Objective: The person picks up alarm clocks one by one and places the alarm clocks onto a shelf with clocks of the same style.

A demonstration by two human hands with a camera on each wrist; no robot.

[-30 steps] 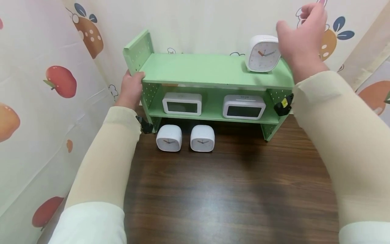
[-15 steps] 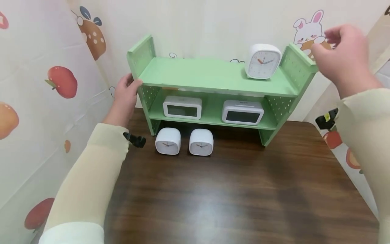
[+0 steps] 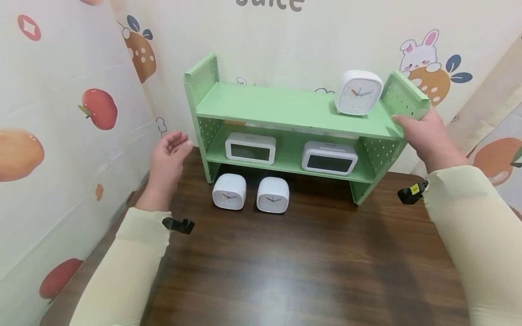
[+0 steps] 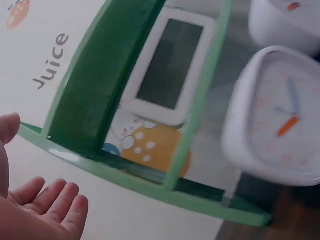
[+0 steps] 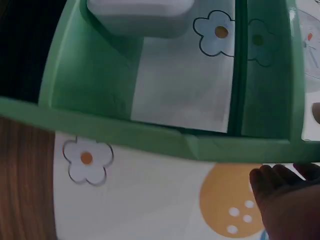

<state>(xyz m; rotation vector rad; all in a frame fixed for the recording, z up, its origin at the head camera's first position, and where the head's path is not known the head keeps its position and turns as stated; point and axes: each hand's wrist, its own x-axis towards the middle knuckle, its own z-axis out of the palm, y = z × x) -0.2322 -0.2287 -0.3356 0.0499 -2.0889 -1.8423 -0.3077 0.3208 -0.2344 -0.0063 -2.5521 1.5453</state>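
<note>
A green two-tier shelf [image 3: 277,102] with perforated end panels stands against the wall. My right hand [image 3: 434,138] holds its right end panel, thumb on the inner side and fingers outside. In the right wrist view, those fingers [image 5: 280,180] are right at the panel's outer face. My left hand [image 3: 167,160] is off the shelf's left end, loosely curled with nothing in it. A white analog alarm clock [image 3: 358,93] stands at the right of the top tier. Two white digital clocks [image 3: 250,148] sit on the lower tier, dark screens facing forward.
Two more white analog clocks, a left one [image 3: 229,191] and a right one [image 3: 273,194], stand on the dark wooden tabletop [image 3: 261,262] before the shelf. A fruit-print curtain [image 3: 98,149] borders the left side. Black cameras are strapped to both wrists.
My left hand has let go of the shelf's left panel and moved down toward me. My right hand has come down from above and taken hold of the right panel. The clocks keep their places.
</note>
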